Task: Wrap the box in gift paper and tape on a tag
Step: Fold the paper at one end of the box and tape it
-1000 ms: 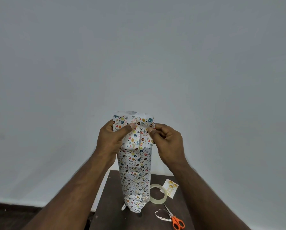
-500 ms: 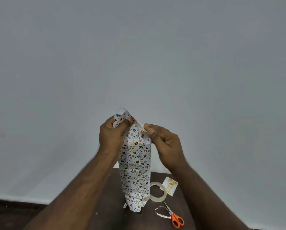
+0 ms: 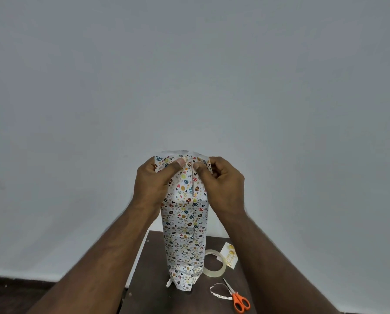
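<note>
Box (image 3: 185,223), tall, in white egg-print gift paper, stands upright on dark table (image 3: 148,279); long axis runs 12 to 6. I see left hand (image 3: 154,184) and right hand (image 3: 221,186) pinching the open top flaps from 9 and 3, equally near.

A plain, pale grey painted wall (image 3: 189,75) fills most of the view under soft, even light. Below stands a small dark brown wooden table (image 3: 148,279). A dark floor strip (image 3: 12,288) lies at lower left.
</note>
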### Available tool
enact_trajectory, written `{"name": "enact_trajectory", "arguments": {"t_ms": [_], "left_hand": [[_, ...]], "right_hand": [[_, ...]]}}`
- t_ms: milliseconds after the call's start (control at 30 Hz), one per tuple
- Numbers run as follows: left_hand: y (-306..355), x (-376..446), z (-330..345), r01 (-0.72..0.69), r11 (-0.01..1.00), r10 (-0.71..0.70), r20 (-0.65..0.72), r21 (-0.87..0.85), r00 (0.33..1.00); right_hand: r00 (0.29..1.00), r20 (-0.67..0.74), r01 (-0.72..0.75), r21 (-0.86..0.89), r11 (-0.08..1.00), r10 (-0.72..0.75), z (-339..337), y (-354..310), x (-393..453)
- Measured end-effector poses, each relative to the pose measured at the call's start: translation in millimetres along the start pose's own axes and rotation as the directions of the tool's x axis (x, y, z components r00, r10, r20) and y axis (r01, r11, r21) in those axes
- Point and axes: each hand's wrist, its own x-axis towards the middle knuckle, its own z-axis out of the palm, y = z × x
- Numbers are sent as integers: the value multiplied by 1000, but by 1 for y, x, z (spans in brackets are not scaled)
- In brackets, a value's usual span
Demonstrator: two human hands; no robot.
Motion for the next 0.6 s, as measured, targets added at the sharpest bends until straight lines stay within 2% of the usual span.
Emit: {"name": "enact_trajectory", "arguments": {"t_ms": [100, 200, 267, 367, 467, 533, 600], "left_hand": [[1, -1, 1, -13, 1000, 12, 14, 23, 1000], [1, -1, 4, -39, 998, 40, -19, 59, 999], [1, -1, 6, -56, 996, 60, -60, 73, 996], [1, 0, 7, -72, 995, 77, -87, 64, 993], [0, 1, 6, -83, 995, 88, -96, 59, 991], [0, 2, 5, -81, 995, 87, -102, 60, 991], [0, 2, 5, -71, 996, 77, -94, 61, 993]], "right_hand": [[997, -70, 18, -83, 996, -24, 6, 2, 2], [984, -70, 143, -213, 967, -162, 7, 8, -3], [968, -39, 230, -266, 936, -248, 6, 11, -7], [948, 96, 319, -261, 911, -304, 0, 15, -16], [956, 201, 244, -145, 959, -213, -8, 17, -22], [976, 200, 88, 13, 996, -89, -11, 13, -22], [977, 204, -114, 234, 966, 66, -14, 6, -14]]}}
